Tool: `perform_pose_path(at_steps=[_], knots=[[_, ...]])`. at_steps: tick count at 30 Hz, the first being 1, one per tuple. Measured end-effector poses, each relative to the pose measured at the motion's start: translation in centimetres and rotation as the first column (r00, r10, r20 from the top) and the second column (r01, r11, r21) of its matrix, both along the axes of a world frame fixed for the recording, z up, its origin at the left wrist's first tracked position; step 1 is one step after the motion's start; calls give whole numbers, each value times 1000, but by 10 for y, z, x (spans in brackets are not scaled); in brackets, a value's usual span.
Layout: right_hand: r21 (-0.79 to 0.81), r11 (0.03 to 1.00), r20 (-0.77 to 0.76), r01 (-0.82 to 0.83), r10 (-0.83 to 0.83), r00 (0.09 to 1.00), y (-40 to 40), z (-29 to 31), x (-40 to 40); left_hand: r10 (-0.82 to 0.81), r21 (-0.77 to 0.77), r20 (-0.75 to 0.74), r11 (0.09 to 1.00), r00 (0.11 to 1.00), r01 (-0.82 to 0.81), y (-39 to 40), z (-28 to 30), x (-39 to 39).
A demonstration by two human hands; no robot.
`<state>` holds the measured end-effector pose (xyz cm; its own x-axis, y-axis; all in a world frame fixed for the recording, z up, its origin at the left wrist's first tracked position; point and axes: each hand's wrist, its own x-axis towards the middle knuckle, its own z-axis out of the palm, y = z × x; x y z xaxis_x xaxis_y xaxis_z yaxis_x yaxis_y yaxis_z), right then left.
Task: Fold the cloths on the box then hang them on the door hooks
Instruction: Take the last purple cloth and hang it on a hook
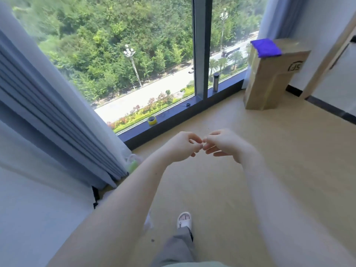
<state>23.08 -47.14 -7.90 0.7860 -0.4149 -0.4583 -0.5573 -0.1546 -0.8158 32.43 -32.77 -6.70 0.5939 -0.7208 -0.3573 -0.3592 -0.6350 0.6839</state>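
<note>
A tall cardboard box (pixel 269 81) stands upright on the floor at the far right, by the window corner. A folded purple cloth (pixel 266 47) lies on its top. My left hand (pixel 182 146) and my right hand (pixel 224 144) are raised side by side in front of me, far from the box. Their fingers are loosely curled and the fingertips nearly meet. Neither hand holds anything. No door hooks are in view.
A large window fills the far wall, with a dark sill (pixel 173 120) carrying a yellow tape roll (pixel 152 120), scissors (pixel 185 105) and a metal flask (pixel 215 81). Grey curtains (pixel 48 105) hang at left. A door frame (pixel 327 60) stands right of the box. Light wooden floor lies between.
</note>
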Motion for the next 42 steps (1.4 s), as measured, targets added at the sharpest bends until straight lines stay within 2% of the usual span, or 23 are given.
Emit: perform_pose_path(at_steps=[12, 20, 29, 42], knots=[[-47, 938, 5, 344, -344, 939, -100, 14, 81, -309, 12, 11, 951, 951, 309, -138, 7, 132], [-42, 878, -19, 478, -479, 878, -142, 9, 96, -361, -24, 31, 932, 932, 362, -197, -3, 173], [13, 863, -46, 506, -505, 862, -220, -7, 114, -384, -15, 28, 923, 923, 384, -272, -20, 188], [31, 886, -77, 463, -460, 885, -418, -24, 135, -308, 15, 17, 951, 951, 308, -458, -21, 203]])
